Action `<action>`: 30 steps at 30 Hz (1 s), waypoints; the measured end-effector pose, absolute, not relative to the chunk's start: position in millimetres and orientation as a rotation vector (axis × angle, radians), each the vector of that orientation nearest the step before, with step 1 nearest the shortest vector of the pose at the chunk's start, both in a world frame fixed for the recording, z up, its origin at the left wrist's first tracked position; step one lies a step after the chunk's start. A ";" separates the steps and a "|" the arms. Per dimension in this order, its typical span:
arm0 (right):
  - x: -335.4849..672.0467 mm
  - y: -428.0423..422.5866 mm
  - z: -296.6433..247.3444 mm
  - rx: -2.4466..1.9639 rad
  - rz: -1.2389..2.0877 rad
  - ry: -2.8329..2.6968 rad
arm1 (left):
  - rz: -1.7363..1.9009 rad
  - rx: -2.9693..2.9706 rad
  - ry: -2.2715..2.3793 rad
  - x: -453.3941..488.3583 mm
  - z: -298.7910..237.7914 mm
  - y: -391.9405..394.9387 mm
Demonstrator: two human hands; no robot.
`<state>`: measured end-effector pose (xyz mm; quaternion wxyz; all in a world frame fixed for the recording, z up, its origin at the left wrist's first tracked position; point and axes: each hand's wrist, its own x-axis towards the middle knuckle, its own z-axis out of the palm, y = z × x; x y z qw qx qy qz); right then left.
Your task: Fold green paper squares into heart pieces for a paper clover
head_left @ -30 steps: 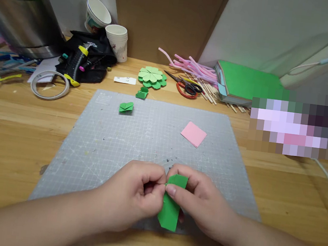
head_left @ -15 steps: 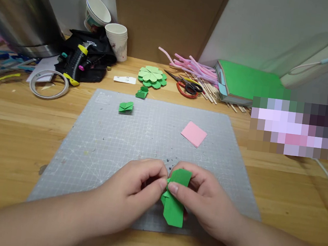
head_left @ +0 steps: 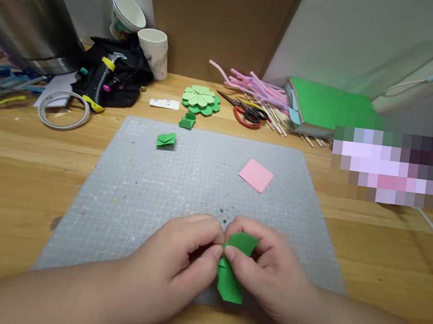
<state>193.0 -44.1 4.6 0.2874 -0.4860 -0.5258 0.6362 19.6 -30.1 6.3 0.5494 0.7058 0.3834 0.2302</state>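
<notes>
Both my hands meet over the near edge of the grey cutting mat (head_left: 198, 181). My left hand (head_left: 181, 257) and my right hand (head_left: 266, 268) pinch a small folded green paper piece (head_left: 231, 282) between thumbs and fingers, its lower part hanging out below them. Part of the paper is hidden by my fingers. A folded green heart (head_left: 166, 140) lies at the mat's far left, and a pink paper square (head_left: 256, 175) lies at its right.
Beyond the mat lie another green folded piece (head_left: 187, 121), a green paper clover (head_left: 201, 100), red-handled scissors (head_left: 246, 114), pink pipe cleaners (head_left: 249, 87) and a stack of coloured paper (head_left: 325, 109). At the left are a tape roll (head_left: 64, 110), a black pouch (head_left: 110, 78) and paper cups (head_left: 155, 52).
The green paper has turned and folded shorter between my fingers; both hands have shifted slightly right and nearer.
</notes>
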 end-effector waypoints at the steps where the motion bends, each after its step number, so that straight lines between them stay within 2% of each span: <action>1: 193.1 -43.9 5.8 -1.304 1.703 -1.384 | 0.560 1.549 0.900 20.2 6.3 -29.6; 6: 193.6 -41.0 9.5 -1.215 1.812 -1.278 | 0.545 0.783 0.737 22.1 0.0 -21.2; 10: 194.0 -41.8 8.2 -1.130 1.844 -1.255 | 0.475 0.551 0.627 20.7 -4.5 -16.6; 20: 193.6 -47.9 4.9 -0.914 2.064 -1.070 | 0.407 0.602 0.582 19.0 -7.3 -19.6; 30: 193.1 -47.2 7.6 -1.161 1.922 -1.091 | 0.504 0.726 0.704 21.1 -4.1 -13.6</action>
